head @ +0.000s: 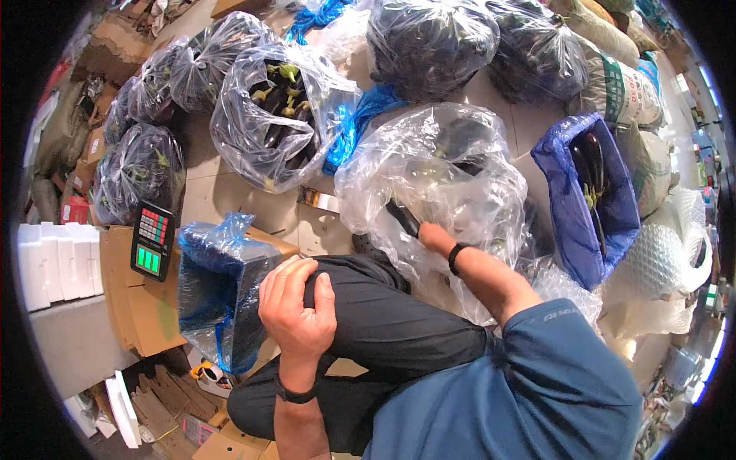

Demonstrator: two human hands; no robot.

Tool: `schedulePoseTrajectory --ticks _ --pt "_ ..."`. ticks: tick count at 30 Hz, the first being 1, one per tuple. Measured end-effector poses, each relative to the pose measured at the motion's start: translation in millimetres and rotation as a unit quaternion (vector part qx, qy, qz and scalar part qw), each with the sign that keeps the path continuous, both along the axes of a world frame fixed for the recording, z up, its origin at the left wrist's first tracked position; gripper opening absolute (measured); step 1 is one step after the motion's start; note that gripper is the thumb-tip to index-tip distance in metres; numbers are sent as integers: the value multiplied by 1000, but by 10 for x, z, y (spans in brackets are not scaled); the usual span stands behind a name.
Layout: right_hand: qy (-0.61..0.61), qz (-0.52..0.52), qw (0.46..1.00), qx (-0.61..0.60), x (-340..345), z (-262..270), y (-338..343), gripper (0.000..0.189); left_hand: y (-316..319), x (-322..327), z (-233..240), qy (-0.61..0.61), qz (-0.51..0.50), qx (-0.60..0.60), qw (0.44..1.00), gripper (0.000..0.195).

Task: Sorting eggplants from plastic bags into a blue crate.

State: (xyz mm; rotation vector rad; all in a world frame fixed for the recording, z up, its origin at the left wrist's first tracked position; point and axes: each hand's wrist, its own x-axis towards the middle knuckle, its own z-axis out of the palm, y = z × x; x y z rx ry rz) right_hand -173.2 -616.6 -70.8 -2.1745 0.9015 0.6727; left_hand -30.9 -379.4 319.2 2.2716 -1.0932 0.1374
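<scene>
My right hand (437, 238) reaches over a large clear plastic bag (368, 172) and grips a dark eggplant (403, 217) by one end. More dark eggplants (468, 141) show through the plastic farther back in that bag. My left hand (296, 307) rests on my bent knee, palm down, with nothing in it and the thumb apart from the fingers. Beside that knee stands a box lined with blue plastic film (210, 305); dark folds hide most of its inside. To the right, a blue-lined box (624, 213) holds several long eggplants (592, 172).
A scale display (152, 241) with lit green digits stands by a cardboard box (138, 316) at left. An open clear bag of eggplants (230, 126) sits ahead. Full tied bags (431, 52) line the back. Woven sacks (615, 86) and bubble wrap (661, 259) lie at right.
</scene>
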Motion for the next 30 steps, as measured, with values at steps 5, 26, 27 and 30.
schedulePoseTrajectory --ticks 5,26,27,30 --pt "132 -75 988 -41 8 96 467 36 64 -21 6 -2 15 13 1000 17" --pt "-610 -348 698 139 -408 3585 -731 47 -66 -79 116 -19 -15 87 996 66" --pt "-604 -354 685 201 -382 3620 -743 42 -175 -115 222 -26 -20 83 996 66" --pt "-586 -363 633 353 -306 3912 -584 43 -549 -235 552 -177 -121 95 972 86"
